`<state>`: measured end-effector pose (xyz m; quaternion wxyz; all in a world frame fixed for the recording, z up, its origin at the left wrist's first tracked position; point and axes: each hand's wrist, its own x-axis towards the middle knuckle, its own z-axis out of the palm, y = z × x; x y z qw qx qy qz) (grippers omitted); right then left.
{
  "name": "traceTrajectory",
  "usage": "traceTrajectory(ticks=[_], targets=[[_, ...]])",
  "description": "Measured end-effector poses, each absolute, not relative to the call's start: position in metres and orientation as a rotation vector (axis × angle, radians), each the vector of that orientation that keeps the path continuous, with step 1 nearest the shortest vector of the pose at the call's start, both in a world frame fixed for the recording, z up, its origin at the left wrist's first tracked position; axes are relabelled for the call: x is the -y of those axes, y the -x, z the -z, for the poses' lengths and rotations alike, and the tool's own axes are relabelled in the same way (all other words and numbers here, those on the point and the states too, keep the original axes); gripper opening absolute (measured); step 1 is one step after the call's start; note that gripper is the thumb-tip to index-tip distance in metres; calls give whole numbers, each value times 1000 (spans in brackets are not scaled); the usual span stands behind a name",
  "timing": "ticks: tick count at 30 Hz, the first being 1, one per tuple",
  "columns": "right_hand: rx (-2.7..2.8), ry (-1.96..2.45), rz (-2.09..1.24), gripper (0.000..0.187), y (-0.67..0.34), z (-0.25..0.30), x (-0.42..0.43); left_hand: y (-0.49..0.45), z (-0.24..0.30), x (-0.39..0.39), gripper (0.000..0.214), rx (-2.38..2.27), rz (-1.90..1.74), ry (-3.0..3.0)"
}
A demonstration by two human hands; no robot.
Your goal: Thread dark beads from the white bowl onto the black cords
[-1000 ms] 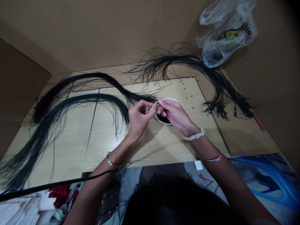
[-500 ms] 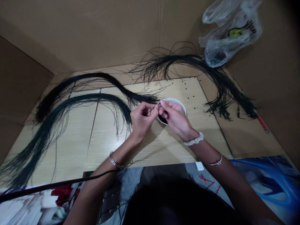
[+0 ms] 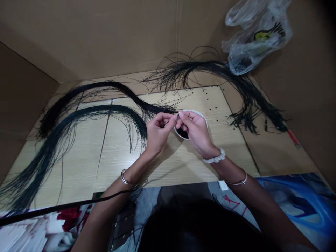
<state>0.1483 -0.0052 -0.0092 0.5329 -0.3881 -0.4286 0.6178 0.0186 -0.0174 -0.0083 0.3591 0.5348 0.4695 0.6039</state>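
My left hand pinches a thin dark cord, of which only a short piece shows between the fingers. Its fingertips meet those of my right hand, which is closed in a pinch on something small and dark that I cannot make out. Just below the fingers stands a white bowl, partly hidden by my right hand, with black contents. A black bundle of cords reaches close to the bowl from the left. The green bundle of cords ends beside my left wrist.
Tiny black pieces lie scattered on the pale table right of the bowl. Farther right rests another dark cord bundle, with a red-handled tool at its end. A plastic bag hangs against the cardboard wall.
Both hands stay together over the bowl, with only slight finger movement. The whole view has shifted a little; nothing is visibly picked up or put down.
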Motion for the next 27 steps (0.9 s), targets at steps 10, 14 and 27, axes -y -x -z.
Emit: traceTrajectory(ticks=[10,14,27], targets=[[1042,954,-1394,44,-143,8,9,-23,12,20,25,-1201,-1606,-1326],[1034,967,-1380,45,-142,9,10,-23,11,20,27,-1217,-1598,-1322],[1011,935,-1361,46,-140,12,9,-24,10,19,32,-1152,-1593,-1346]])
